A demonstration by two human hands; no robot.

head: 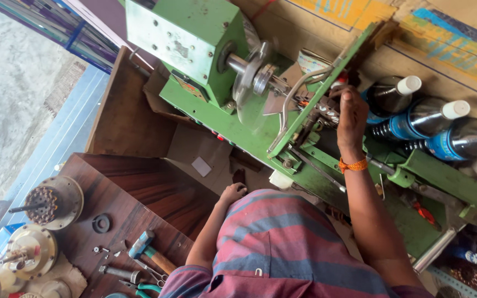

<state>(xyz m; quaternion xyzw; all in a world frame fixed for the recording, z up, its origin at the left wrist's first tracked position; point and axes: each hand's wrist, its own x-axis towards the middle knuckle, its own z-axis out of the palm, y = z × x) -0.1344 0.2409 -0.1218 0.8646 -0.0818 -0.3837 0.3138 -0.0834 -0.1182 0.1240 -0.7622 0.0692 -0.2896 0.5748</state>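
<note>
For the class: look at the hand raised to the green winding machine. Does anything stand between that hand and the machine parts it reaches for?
Nothing visible does. The right hand already rests on the small metal parts beside the green machine's slanted green bar, fingers on them. The left hand sits lower, by the wooden bench, apart from the machine.

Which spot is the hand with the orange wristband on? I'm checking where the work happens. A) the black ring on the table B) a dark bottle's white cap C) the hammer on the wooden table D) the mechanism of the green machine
D: the right hand rests on the metal parts of the green machine, beside the bottles.
</note>
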